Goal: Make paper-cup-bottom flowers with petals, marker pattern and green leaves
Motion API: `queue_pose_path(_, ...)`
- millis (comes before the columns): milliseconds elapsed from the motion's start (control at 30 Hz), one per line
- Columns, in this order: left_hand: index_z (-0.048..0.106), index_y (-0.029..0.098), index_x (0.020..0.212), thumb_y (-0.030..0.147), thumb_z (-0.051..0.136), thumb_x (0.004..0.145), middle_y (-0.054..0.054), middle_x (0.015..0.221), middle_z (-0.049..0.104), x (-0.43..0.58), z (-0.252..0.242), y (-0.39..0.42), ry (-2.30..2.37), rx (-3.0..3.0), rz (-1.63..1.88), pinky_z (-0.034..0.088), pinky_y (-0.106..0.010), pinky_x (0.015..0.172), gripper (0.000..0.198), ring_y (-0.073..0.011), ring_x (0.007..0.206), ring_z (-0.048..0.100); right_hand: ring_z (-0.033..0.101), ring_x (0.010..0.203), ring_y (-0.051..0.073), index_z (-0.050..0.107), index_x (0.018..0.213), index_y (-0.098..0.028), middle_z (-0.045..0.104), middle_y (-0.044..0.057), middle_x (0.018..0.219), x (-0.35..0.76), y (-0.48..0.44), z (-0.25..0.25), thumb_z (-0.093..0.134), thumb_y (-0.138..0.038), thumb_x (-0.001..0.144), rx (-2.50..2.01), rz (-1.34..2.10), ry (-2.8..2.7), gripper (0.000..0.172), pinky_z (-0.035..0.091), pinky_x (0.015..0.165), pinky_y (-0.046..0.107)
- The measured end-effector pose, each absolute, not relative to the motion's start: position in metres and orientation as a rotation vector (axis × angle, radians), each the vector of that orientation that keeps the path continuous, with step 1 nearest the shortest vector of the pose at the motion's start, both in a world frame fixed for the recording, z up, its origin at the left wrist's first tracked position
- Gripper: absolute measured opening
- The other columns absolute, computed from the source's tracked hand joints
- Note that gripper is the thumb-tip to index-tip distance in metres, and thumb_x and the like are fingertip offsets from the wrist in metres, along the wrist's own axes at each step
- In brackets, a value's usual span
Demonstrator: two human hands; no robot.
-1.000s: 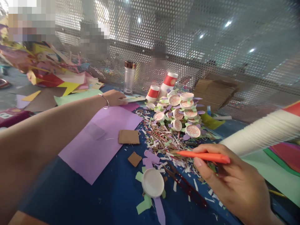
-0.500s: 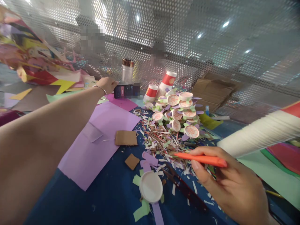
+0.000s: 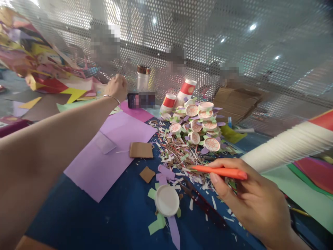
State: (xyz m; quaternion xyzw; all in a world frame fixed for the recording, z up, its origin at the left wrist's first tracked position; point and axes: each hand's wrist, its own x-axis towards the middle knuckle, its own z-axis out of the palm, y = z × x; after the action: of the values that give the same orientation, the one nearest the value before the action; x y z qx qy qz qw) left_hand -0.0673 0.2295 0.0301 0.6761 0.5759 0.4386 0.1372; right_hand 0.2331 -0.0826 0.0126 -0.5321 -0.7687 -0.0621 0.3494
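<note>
My right hand (image 3: 256, 198) grips a slim orange pen-shaped tool (image 3: 221, 171) between thumb and fingers. Its tip lies over paper scraps (image 3: 179, 152), too blurred to make out. My left hand (image 3: 117, 86), a bangle at the wrist, is raised with curled fingers just left of a phone (image 3: 133, 101); its fingertips are hidden. In front of me lies a white paper-cup bottom (image 3: 167, 200) with green and purple paper strips around it. Beside it are dark thread snips (image 3: 204, 205). A purple paper sheet (image 3: 104, 173) and brown cardboard pieces (image 3: 141, 150) lie to the left.
Cup bottoms with red patterns (image 3: 191, 110) are piled behind the scraps, near stacked red-and-white cups (image 3: 188, 86). A jar (image 3: 143, 80) stands by the phone. A long cup stack (image 3: 283, 142) leans in from the right. A perforated metal panel (image 3: 203, 38) rises behind.
My left hand has lifted away from the phone, up and slightly left, and its fingers have curled in. My right hand has shifted slightly left with the orange tool still in it.
</note>
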Motion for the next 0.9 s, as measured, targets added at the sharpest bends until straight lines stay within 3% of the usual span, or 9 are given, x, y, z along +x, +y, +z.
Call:
queue_pose_path(67,0.049,0.024,0.109,0.030,0.044,0.097,0.004,0.113,0.056,-0.061,0.036,0.211,1.618,1.998,1.406,0.027,-0.034,0.103,0.014,-0.0150,0.121,0.039,0.071,0.078,0.014,0.063,0.104,-0.026,0.071,-0.001,0.092,0.233,-0.084,0.012,0.058,-0.022,0.097,-1.363,-0.136,-1.980,0.010,0.056,0.075,0.023)
queue_pose_path(167,0.054,0.023,0.102,0.022,0.046,0.095,-0.001,0.106,0.060,-0.046,0.038,0.169,1.389,2.146,1.522,0.034,-0.034,0.099,0.011,-0.0174,0.109,0.049,0.071,0.080,0.015,0.063,0.106,-0.027,0.072,-0.001,0.094,0.233,-0.085,0.011,0.059,-0.021,0.096,-1.332,-0.085,-1.961,0.012,0.056,0.072,0.023)
queue_pose_path(267,0.063,0.022,0.093,0.020,0.058,0.087,-0.003,0.095,0.068,-0.033,0.031,0.108,1.192,2.324,1.165,0.042,-0.034,0.080,0.008,-0.0199,0.088,0.060,0.071,0.078,0.016,0.064,0.106,-0.027,0.072,0.000,0.094,0.231,-0.087,0.011,0.060,-0.021,0.096,-1.309,-0.051,-1.941,0.012,0.056,0.071,0.024)
queue_pose_path(333,0.065,0.022,0.097,0.026,0.060,0.091,-0.004,0.098,0.071,-0.029,0.024,0.063,1.043,2.414,0.893,0.044,-0.034,0.077,0.009,-0.0211,0.090,0.064,0.070,0.077,0.015,0.065,0.104,-0.026,0.072,0.000,0.093,0.229,-0.088,0.011,0.060,-0.021,0.096,-1.313,-0.026,-1.915,0.011,0.056,0.070,0.024)
queue_pose_path(433,0.063,0.022,0.110,0.042,0.062,0.094,-0.007,0.110,0.070,-0.029,0.017,0.009,0.888,2.504,0.732,0.047,-0.038,0.088,0.026,-0.0250,0.104,0.063,0.069,0.077,0.014,0.066,0.103,-0.026,0.071,-0.001,0.093,0.226,-0.088,0.011,0.060,-0.023,0.096,-1.322,0.008,-1.890,0.009,0.055,0.071,0.023)
queue_pose_path(533,0.061,0.020,0.121,0.065,0.075,0.078,-0.009,0.109,0.067,-0.031,0.011,-0.018,0.780,2.538,0.522,0.048,-0.044,0.088,0.064,-0.0304,0.104,0.059,0.069,0.078,0.012,0.067,0.101,-0.026,0.071,-0.003,0.093,0.225,-0.089,0.011,0.062,-0.024,0.096,-1.315,0.051,-1.896,0.007,0.053,0.074,0.021)
queue_pose_path(600,0.060,0.018,0.124,0.069,0.079,0.069,-0.010,0.109,0.066,-0.032,0.006,-0.023,0.774,2.509,0.457,0.049,-0.046,0.087,0.078,-0.0324,0.106,0.057,0.069,0.075,0.011,0.068,0.101,-0.026,0.070,-0.004,0.091,0.225,-0.090,0.010,0.064,-0.024,0.096,-1.310,0.121,-1.884,0.006,0.053,0.073,0.018)
queue_pose_path(733,0.063,0.019,0.121,0.066,0.086,0.061,-0.008,0.109,0.065,-0.032,-0.005,-0.020,0.790,2.445,0.386,0.046,-0.047,0.092,0.079,-0.0323,0.107,0.053,0.068,0.069,0.008,0.067,0.103,-0.027,0.069,-0.005,0.090,0.219,-0.092,0.007,0.064,-0.023,0.097,-1.285,0.280,-1.894,0.008,0.052,0.064,0.015)
queue_pose_path(900,0.064,0.021,0.122,0.066,0.086,0.059,-0.009,0.115,0.060,-0.030,-0.011,-0.022,0.796,2.474,0.392,0.043,-0.050,0.095,0.080,-0.0321,0.107,0.048,0.070,0.084,0.010,0.068,0.102,-0.028,0.071,-0.004,0.097,0.209,-0.095,0.002,0.064,-0.020,0.096,-1.217,0.383,-2.023,0.011,0.053,0.076,0.017)
